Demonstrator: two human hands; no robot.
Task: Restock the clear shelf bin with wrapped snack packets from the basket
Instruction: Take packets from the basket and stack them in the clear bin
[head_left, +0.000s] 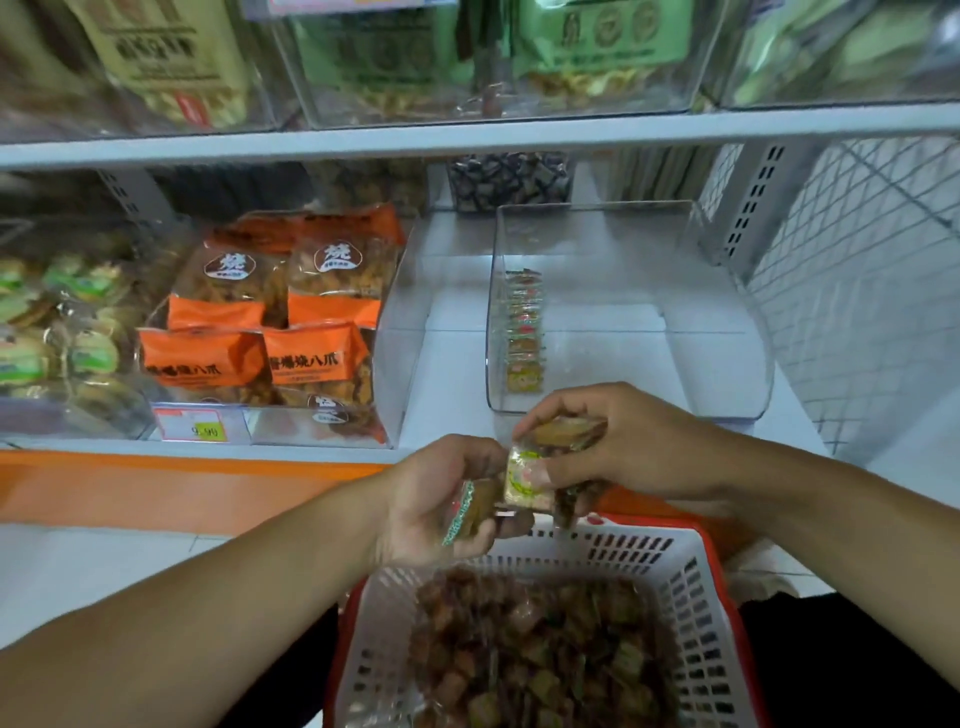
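The person's left hand (447, 499) has its grip clamped on a small brown snack packet in a clear wrapper with a green and red edge (467, 512). The right hand (623, 441) has its grip clamped on a few more wrapped packets (540, 467), and the two hands meet just above the white plastic basket with a red rim (675, 571), which is full of brown packets.

The clear plastic shelf bin (727, 322) sits on the shelf just behind the hands. It holds only one row of packets (523, 332) standing along its left wall.

The wrappers look slippery, so a packet could slide out of the full right hand and land on the floor or back in the basket. A packet set down carelessly could knock the neat row over.

The orange bags (270, 312) on the left read "烧" and "烧八爪". The price tag (200, 427) looks like "9.90", but it is blurry.
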